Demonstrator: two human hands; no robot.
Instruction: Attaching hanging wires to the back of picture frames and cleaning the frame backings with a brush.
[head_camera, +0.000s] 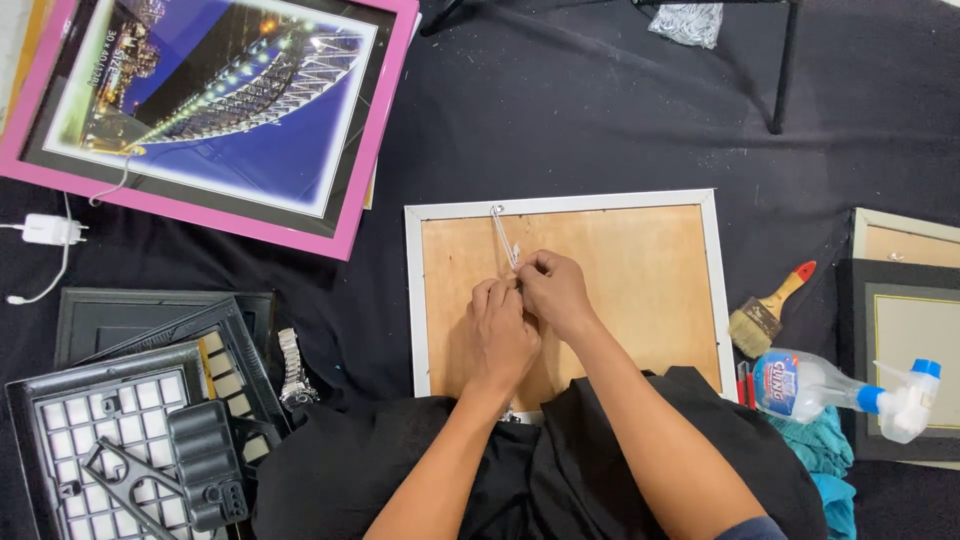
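Here, the work surface is a dark cloth (600, 130) flecked with pale debris; black stand legs (782, 70) cross its upper edge; a frame (566, 204) with a silver border lies face down at centre, its brown backing board up.

Left hand (503, 335) and right hand (553, 292) meet on the board, fingers closed narrow and pinching a white cord (500, 232); the cord runs up to a fixing near the frame's top edge; the knot or cord end between the fingertips is too small to make out.

The frame's lower edge is hidden under black fabric (560, 470) over the person's lap; a framed night picture (215, 110) with a pink border is cut off at upper left; a white charger (45, 230) lies below it; black plastic grilles (120, 410) are stacked at lower left, partly out of view, a wristwatch (292, 368) beside them.

At right: a brush (765, 312); a spray bottle (850, 392) on its side, clear liquid inside, level not readable; a teal rag (825, 460) beneath it; more frames (905, 330) cut off by the edge.
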